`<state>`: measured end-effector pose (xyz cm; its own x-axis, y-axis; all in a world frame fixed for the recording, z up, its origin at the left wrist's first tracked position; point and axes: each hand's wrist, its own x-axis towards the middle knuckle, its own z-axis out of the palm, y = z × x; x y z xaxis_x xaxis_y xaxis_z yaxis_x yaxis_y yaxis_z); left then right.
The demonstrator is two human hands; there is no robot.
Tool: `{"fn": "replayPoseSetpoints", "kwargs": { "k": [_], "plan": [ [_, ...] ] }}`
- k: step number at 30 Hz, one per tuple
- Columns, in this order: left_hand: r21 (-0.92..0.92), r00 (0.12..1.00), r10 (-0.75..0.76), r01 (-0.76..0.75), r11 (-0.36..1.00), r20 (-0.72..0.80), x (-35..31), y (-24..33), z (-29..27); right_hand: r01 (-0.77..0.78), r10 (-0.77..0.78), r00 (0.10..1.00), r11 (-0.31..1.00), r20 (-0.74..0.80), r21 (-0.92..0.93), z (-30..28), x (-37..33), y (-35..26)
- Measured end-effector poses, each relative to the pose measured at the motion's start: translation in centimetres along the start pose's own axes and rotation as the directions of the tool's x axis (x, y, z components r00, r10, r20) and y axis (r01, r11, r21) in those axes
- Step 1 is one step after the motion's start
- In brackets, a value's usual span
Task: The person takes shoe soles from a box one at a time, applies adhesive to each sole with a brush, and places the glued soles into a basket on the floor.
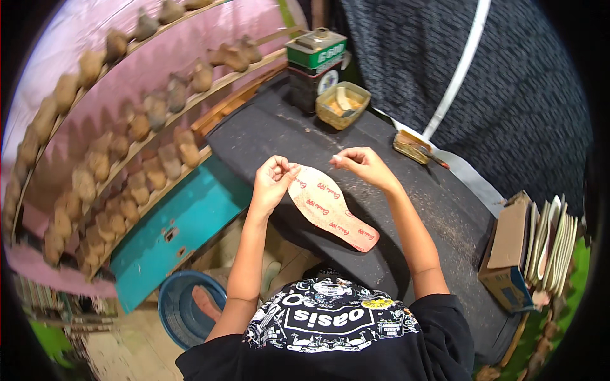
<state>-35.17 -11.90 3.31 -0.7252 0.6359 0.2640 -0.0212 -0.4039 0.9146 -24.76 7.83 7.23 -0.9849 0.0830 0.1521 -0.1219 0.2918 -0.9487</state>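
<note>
A shoe insole (326, 204), pale with red printing, slants over the near side of the dark table (286, 140). My left hand (273, 179) pinches its wide toe end between thumb and fingers. The narrow heel end points down to the right, toward my body. Just right of the toe end, my right hand (367, 167) is closed in a pinch, a little apart from the insole. Something small and pale seems to be at its fingertips, too small to name.
A green and black metal can (314, 60) stands at the table's back beside a yellowish tub (342, 105). Farther right lie a small container (412, 147) and a brush. A cardboard box (505, 251) borders the right. Shoe lasts (152, 111) line left shelves above a blue basket (166, 305).
</note>
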Motion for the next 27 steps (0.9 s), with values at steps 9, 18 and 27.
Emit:
{"fn": "replayPoseSetpoints", "kwargs": {
  "k": [9,18,27],
  "plan": [
    [0.227,0.957,0.162,-0.107,0.968,-0.239,-11.7,5.8,-2.3,0.015,-0.039,0.9,0.998,0.434,0.058,11.0,0.5,-4.3],
    [0.344,0.849,0.226,-0.056,0.937,-0.478,-24.3,7.5,-4.5,0.027,-0.131,0.684,0.988,0.718,0.154,21.7,-2.2,-4.5],
    [0.295,0.545,0.249,-0.003,0.955,-0.801,-35.0,5.6,-9.6,-0.037,-0.169,0.741,0.956,0.649,0.291,32.8,-4.4,0.5]
  ]
}}
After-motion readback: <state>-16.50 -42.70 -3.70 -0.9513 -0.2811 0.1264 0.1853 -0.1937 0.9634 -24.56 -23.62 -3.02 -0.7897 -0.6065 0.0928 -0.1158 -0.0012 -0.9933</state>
